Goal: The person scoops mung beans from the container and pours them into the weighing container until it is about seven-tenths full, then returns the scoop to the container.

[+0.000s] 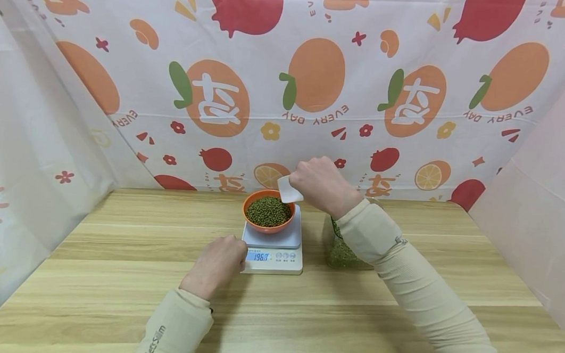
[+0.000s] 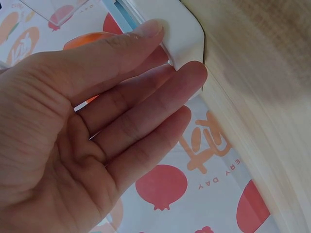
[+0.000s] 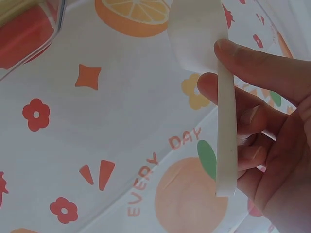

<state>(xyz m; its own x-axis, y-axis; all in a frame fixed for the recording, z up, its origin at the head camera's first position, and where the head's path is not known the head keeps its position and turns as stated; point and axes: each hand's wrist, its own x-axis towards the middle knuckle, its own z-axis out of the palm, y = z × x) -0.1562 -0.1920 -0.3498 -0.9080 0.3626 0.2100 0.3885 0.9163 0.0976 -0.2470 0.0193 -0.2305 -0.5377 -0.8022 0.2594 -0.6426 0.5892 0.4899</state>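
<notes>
A white digital kitchen scale point(image 1: 273, 269) stands on the table, its display lit with what looks like 196.0. On its platform is an orange bowl point(image 1: 266, 229) filled with small green beans point(image 1: 268, 212). My left hand point(image 1: 220, 264) is at the scale's left front side; in the left wrist view the thumb and fingertips touch its edge, with the fingers loosely extended. Over the bowl's right rim, my right hand point(image 1: 322, 184) grips a white scoop point(image 1: 288, 190). Thumb and forefinger pinch the scoop's handle point(image 3: 226, 131) in the right wrist view.
A clear container point(image 1: 347, 257) of green beans stands right of the scale, partly hidden by my right forearm. The wooden table point(image 1: 114, 274) ends at the back against a fruit-printed cloth point(image 1: 313, 146). Pale cloth also hangs at both sides.
</notes>
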